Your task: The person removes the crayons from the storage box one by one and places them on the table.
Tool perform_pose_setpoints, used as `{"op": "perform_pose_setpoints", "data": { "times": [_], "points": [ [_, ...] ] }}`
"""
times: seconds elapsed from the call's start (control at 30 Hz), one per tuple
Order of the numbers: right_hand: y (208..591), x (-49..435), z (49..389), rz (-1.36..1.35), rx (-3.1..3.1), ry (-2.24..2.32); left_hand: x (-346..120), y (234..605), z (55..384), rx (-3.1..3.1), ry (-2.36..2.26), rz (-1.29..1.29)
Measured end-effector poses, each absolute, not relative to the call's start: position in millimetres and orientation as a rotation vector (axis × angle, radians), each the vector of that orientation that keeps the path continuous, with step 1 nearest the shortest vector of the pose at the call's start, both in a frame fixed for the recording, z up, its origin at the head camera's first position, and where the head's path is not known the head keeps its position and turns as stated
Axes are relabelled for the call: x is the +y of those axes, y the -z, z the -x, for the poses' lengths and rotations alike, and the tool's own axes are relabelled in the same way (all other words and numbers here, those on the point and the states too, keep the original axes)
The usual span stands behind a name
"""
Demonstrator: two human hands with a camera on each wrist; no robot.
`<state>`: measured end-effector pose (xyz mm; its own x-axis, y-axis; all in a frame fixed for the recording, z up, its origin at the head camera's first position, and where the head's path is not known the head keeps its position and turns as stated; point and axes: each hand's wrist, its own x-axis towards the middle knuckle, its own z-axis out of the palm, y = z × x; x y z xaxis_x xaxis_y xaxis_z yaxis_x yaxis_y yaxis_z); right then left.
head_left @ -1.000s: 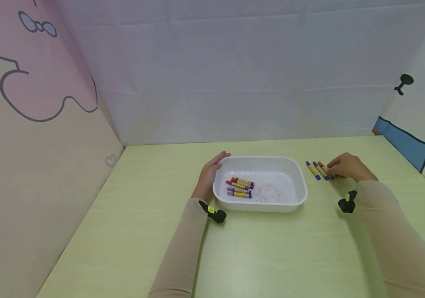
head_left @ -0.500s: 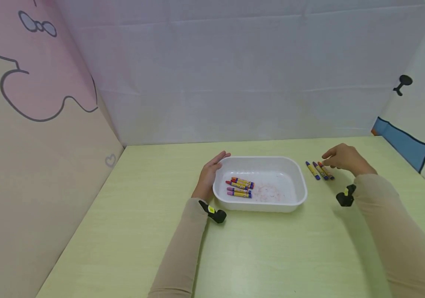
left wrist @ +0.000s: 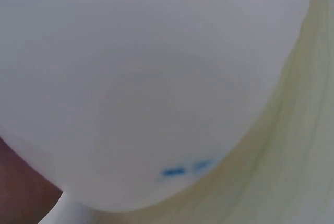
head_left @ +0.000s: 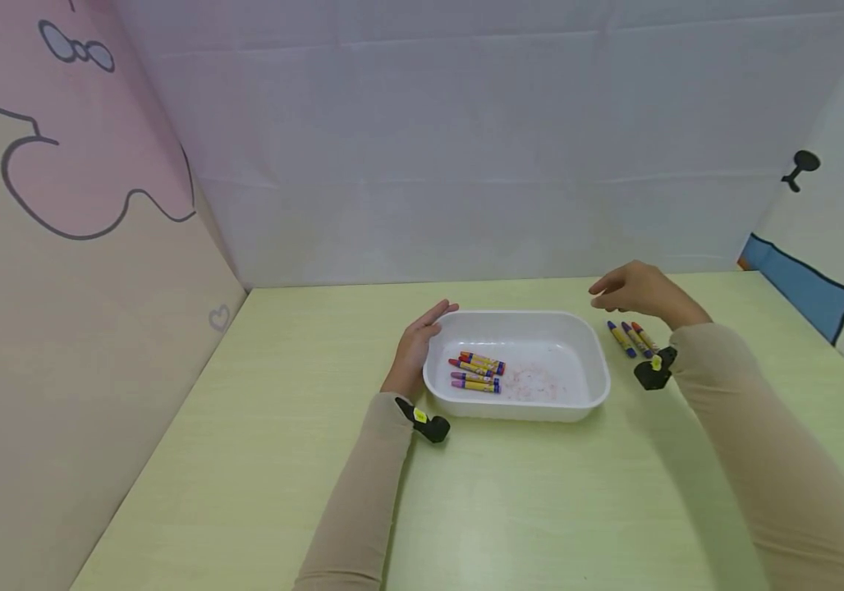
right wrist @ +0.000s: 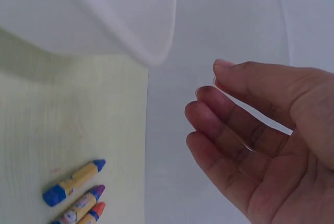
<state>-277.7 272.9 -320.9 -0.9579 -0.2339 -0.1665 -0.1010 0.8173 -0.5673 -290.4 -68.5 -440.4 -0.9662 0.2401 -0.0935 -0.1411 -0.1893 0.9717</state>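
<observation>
A white plastic tray (head_left: 516,412) stands on the table, with several crayons (head_left: 475,372) lying in its left part. My left hand (head_left: 413,349) rests against the tray's left end, fingers lying straight along the outer wall. In the left wrist view, the tray's wall (left wrist: 156,93) fills most of the picture and hides nearly all of that hand. My right hand (head_left: 636,289) hovers past the tray's back right corner, holding nothing, its fingers loosely bent and thumb apart. Nearby on the table lie a blue crayon (right wrist: 74,182), a purple crayon (right wrist: 79,207) and an orange crayon (right wrist: 94,214).
The pale green table (head_left: 511,501) reaches back to a white sheet (head_left: 466,164). Printed panels (head_left: 97,287) flank it on the left and right. Pinkish smudges mark the tray's floor.
My right hand has risen off the crayons at the right and moved left and back toward the tray's corner, with nothing in it. The left hand and the tray have stayed put.
</observation>
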Motion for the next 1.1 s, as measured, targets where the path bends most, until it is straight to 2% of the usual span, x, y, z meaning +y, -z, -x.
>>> {"op": "perform_pose_setpoints", "data": {
  "times": [0.43,0.7,1.1],
  "points": [
    [319,206,289,0.444,2.697,0.873,-67,438,288,1.819,-2.276,-0.102],
    [334,173,297,0.549,2.582,0.800,-68,440,290,1.811,-2.294,-0.114],
    [357,139,304,0.530,2.423,0.691,-68,439,290,1.815,-2.284,-0.118]
  ]
}}
